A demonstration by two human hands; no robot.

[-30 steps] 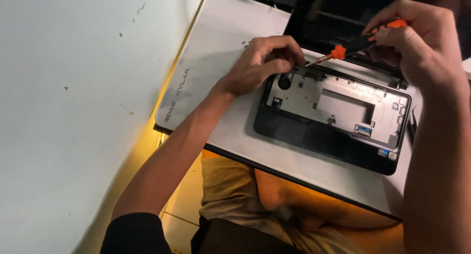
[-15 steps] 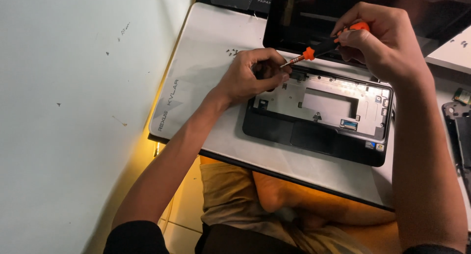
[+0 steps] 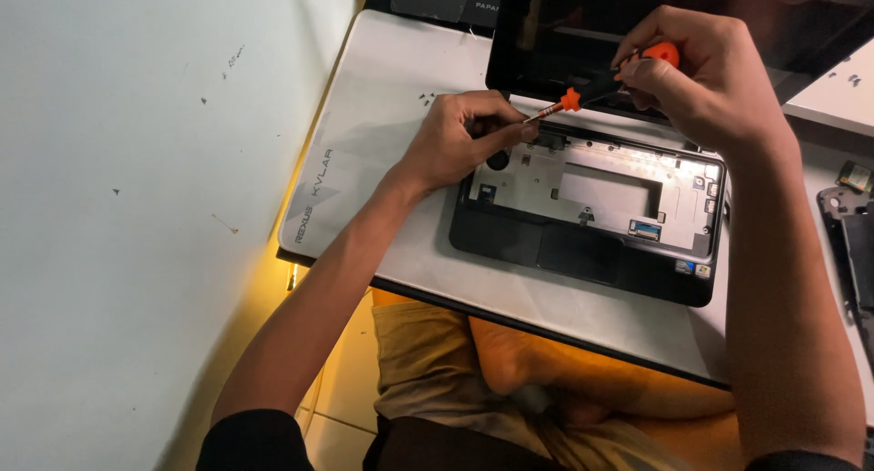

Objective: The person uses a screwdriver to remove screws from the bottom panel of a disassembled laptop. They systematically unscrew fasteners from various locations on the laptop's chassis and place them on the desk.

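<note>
R hand [image 3: 715, 75]: fist closed on screwdriver [image 3: 596, 87].
L hand [image 3: 464, 139]: fingers pinch its tip, at laptop [image 3: 587, 207] rear-left corner.
Room: bare desk [image 3: 373, 125] to the left.

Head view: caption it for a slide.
Right hand holds orange-handled screwdriver over small black opened laptop; left hand steadies its tip.

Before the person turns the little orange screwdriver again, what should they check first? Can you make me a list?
1. Right hand grips the orange screwdriver by its handle: ok.
2. Screwdriver tip is at the top left corner of the opened laptop base: ok, it reaches the left hand's fingertips there.
3. Tip sits properly in a screw head: cannot tell, fingers hide it.
4. Left hand steadies the work at that corner: ok.
5. Laptop base lies flat on the white table: ok.
6. Loose small screws lie on the table away from the edge: ok, though too small to count.
</note>
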